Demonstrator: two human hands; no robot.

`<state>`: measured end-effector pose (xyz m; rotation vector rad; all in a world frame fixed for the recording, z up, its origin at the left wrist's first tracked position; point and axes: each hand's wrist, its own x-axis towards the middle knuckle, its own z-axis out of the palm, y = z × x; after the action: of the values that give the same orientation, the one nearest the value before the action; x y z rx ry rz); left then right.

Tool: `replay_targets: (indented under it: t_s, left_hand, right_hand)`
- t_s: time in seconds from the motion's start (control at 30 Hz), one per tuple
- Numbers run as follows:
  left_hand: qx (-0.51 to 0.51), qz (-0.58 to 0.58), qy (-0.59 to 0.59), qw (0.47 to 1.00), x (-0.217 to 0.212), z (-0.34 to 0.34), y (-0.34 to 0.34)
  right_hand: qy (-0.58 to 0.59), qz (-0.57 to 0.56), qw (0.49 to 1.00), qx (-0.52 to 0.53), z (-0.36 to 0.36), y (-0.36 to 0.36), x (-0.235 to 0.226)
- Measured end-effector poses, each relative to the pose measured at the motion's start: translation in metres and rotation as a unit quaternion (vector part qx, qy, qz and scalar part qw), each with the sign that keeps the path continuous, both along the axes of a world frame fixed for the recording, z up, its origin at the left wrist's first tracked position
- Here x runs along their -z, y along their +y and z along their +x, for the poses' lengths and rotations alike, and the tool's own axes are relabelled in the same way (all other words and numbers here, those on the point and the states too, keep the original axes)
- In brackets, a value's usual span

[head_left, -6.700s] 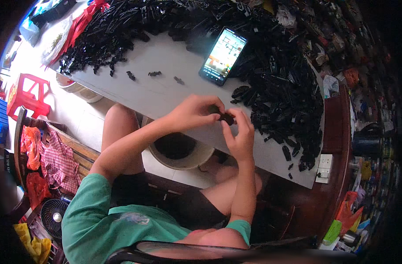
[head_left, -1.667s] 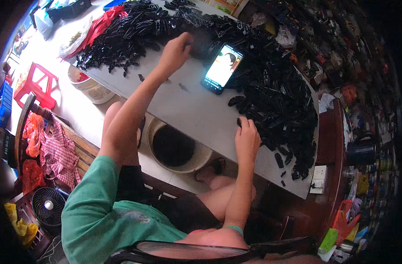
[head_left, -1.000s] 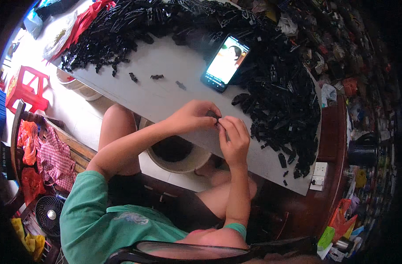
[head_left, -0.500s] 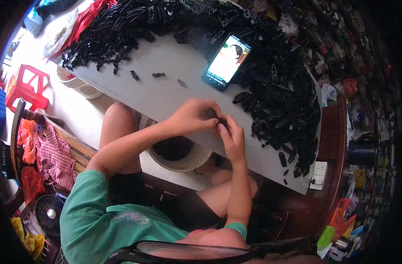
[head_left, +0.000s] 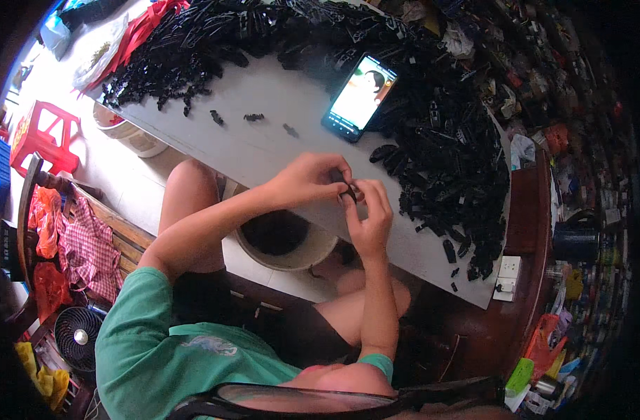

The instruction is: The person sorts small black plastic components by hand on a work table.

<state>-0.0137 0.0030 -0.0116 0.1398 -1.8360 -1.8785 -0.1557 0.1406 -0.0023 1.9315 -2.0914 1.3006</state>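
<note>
A small black plastic part [head_left: 346, 189] is pinched between my two hands above the near edge of the white table [head_left: 264, 150]. My left hand [head_left: 316, 176] grips it with thumb and curled fingers from the left. From the right, the fingertips of my right hand [head_left: 370, 211] close on the same part, and the fingers cover much of it. Beyond the hands a lit phone [head_left: 360, 98] lies tilted against a large heap of black plastic parts [head_left: 439, 133]. A few loose black pieces [head_left: 253, 117] lie apart on the tabletop, left of the phone.
Below the table edge, between my legs, stands a pale bucket [head_left: 292, 260] with dark contents. Another bucket [head_left: 134, 136] and a red stool [head_left: 47, 140] are at the left. A wooden chair [head_left: 117, 241], a small fan [head_left: 78, 339] and a wall socket [head_left: 506, 278] are nearby.
My right hand's fingers have shifted slightly around the black part, and more of it now shows between the hands. The phone and the heap stay in place.
</note>
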Motion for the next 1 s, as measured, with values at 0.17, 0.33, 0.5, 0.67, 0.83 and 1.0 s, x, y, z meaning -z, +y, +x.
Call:
replay_targets:
  t_s: [0.17, 0.33, 0.5, 0.67, 0.83, 1.0]
  left_hand:
    - [0.028, 0.019, -0.058, 0.998, 0.007, -0.003, -0.001]
    - [0.024, 0.021, -0.086, 0.996, 0.008, -0.004, 0.001]
    - [-0.015, 0.047, -0.099, 0.994, 0.007, -0.003, -0.004]
    - [-0.001, 0.040, -0.085, 0.996, 0.017, -0.004, 0.000]
    - [0.012, 0.121, -0.058, 0.991, 0.009, -0.003, 0.001]
    - [0.010, 0.141, -0.052, 0.989, 0.005, -0.003, 0.000]
  right_hand:
    - [0.148, -0.021, 0.989, -0.002, -0.002, 0.000, -0.007]
    - [0.229, 0.024, 0.973, -0.011, -0.004, 0.008, -0.018]
    - [0.236, -0.062, 0.970, 0.011, -0.010, 0.008, -0.022]
    - [0.209, -0.018, 0.976, -0.054, -0.003, -0.003, -0.013]
    - [0.160, -0.045, 0.986, -0.034, 0.000, -0.002, -0.008]
    - [0.161, -0.038, 0.984, -0.062, -0.006, -0.002, -0.007]
